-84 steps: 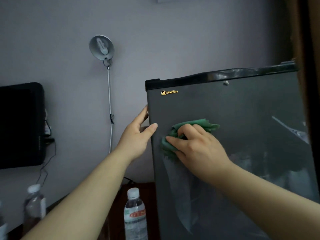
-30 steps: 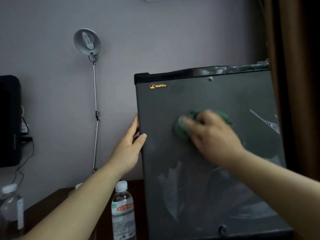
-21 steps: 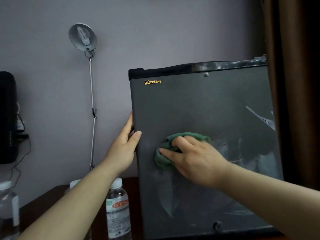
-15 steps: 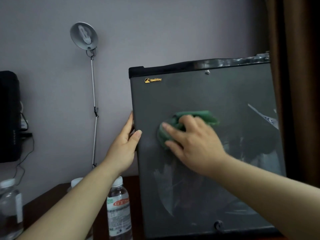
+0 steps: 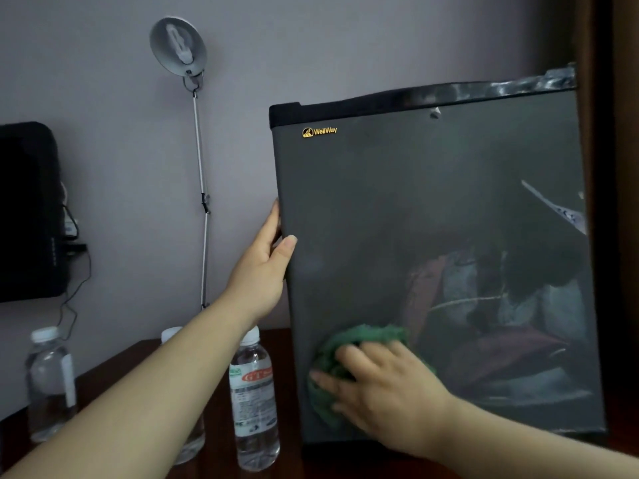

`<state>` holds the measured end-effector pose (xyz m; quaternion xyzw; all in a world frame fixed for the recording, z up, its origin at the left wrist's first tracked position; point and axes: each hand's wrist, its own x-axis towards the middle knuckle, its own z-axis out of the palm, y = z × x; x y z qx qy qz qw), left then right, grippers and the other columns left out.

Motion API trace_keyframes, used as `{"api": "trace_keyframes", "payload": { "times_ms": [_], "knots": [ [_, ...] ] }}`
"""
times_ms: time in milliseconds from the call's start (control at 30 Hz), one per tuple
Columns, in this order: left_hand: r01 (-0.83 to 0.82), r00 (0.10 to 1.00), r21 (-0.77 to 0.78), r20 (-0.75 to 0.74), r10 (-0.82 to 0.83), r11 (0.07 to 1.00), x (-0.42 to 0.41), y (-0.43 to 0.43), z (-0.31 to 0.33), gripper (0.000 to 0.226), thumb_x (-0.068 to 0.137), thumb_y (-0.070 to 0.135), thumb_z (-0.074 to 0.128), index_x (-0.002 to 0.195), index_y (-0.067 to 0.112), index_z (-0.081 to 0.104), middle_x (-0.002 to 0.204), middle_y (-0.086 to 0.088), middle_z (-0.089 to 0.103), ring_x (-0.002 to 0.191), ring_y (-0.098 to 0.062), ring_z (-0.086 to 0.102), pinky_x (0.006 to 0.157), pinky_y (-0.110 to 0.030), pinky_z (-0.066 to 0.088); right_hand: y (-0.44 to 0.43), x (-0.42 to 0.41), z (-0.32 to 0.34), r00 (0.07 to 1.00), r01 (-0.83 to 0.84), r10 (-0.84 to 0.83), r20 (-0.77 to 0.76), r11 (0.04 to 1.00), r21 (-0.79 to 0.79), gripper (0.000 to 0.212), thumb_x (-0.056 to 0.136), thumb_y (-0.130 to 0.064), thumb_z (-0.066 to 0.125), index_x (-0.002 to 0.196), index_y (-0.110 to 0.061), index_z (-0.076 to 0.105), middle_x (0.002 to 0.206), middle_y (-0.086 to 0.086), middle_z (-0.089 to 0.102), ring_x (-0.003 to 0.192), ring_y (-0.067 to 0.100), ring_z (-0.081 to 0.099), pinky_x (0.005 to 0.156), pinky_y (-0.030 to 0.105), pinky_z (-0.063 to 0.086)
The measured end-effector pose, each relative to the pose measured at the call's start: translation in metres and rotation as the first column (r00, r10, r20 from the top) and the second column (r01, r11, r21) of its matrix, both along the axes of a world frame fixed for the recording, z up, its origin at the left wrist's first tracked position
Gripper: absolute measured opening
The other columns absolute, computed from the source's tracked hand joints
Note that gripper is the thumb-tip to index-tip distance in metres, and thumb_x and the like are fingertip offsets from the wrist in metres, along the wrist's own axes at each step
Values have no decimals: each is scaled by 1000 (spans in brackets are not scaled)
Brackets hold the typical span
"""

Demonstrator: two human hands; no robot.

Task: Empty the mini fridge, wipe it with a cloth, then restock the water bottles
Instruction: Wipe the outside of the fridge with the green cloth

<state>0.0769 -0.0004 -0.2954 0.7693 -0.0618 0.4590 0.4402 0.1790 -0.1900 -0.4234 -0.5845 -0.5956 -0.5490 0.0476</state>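
left hand point(image 5: 261, 271) clamps fridge door point(image 5: 415, 202) edge at 9 o'clock, thumb on front; right hand point(image 5: 387, 392) flat, fingers spread, pressing green cloth point(image 5: 363, 335) at door's 7 o'clock

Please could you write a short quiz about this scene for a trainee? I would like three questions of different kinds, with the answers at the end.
1. True or false: the left hand grips the fridge's left edge.
2. Where on the fridge front does the right hand press the cloth? A) upper right B) lower left C) on the logo
3. How many bottles stand on the table beside the fridge?
Key: 1 true; 2 B; 3 three.
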Motion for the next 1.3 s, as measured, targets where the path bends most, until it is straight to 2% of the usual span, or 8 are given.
{"api": "trace_keyframes", "payload": {
  "times_ms": [100, 267, 467, 667, 833, 1067, 1233, 1300],
  "knots": [
    [-15, 1000, -5, 6, 15, 1000, 0, -1, -1, 58, 108, 21, 44, 152, 53, 25, 149, 25, 47, 136, -2, 48, 117, -42, 39, -7, 11, -9, 997, -6, 11, 75, 997, -78, 44, 93, -46, 58, 137, -42, 57, 105, -4, 57, 83, 20, 54, 73, 35, 50],
    [-33, 999, -4, 12, 33, 999, 3, -1, -5, 56, 103, 31, 47, 152, 54, 28, 146, 27, 50, 135, -3, 49, 117, -43, 38, -5, 9, 42, 985, 98, -47, -165, 943, 317, 44, 96, -47, 56, 139, -38, 57, 107, 5, 54, 84, 28, 49, 66, 40, 46],
    [-53, 999, 10, -7, 53, 999, 0, 0, -9, 57, 102, 33, 47, 149, 58, 28, 145, 32, 48, 137, -3, 48, 117, -44, 37, -12, 8, -33, 998, 20, -10, 62, 985, -170, 53, 85, -44, 63, 138, -41, 56, 102, -4, 54, 79, 19, 52, 66, 32, 44],
    [-28, 999, -17, -18, 28, 999, -1, -4, -13, 58, 103, 27, 47, 151, 53, 30, 145, 24, 52, 135, -7, 52, 116, -46, 38, -14, 12, 22, 991, 41, -10, -134, 973, 229, 43, 92, -43, 63, 135, -38, 60, 101, 4, 55, 79, 28, 50, 63, 39, 43],
    [-80, 997, -7, -19, 80, 997, -1, -6, -13, 56, 103, 30, 46, 145, 64, 30, 142, 31, 52, 133, -3, 51, 115, -43, 40, -33, 20, -46, 996, -10, 39, 83, 947, -321, 31, 92, -44, 54, 121, -47, 64, 95, -7, 49, 79, 18, 52, 68, 32, 48],
    [-60, 998, -39, -11, 59, 997, 0, -6, -15, 57, 97, 35, 48, 147, 58, 34, 142, 25, 55, 132, -6, 53, 114, -45, 40, 1, 6, 14, 994, -50, 64, -88, 987, 150, 34, 94, -39, 62, 127, -41, 65, 92, 1, 52, 79, 26, 48, 62, 38, 41],
    [-65, 997, -45, -30, 64, 997, -1, -1, -13, 56, 99, 31, 52, 148, 54, 36, 137, 26, 59, 127, -5, 58, 113, -43, 43, 16, -7, -41, 991, -50, 82, 102, 956, -288, 39, 91, -40, 45, 123, -44, 66, 99, -6, 48, 84, 18, 48, 68, 32, 39],
    [-70, 997, -47, -30, 69, 996, -1, 0, -12, 56, 100, 30, 53, 148, 53, 37, 134, 25, 61, 125, -4, 59, 111, -43, 44, 23, -5, -26, 988, -44, 80, 130, 965, -257, 39, 92, -40, 45, 124, -44, 65, 100, -6, 45, 86, 18, 44, 67, 32, 35]
  ]
}}
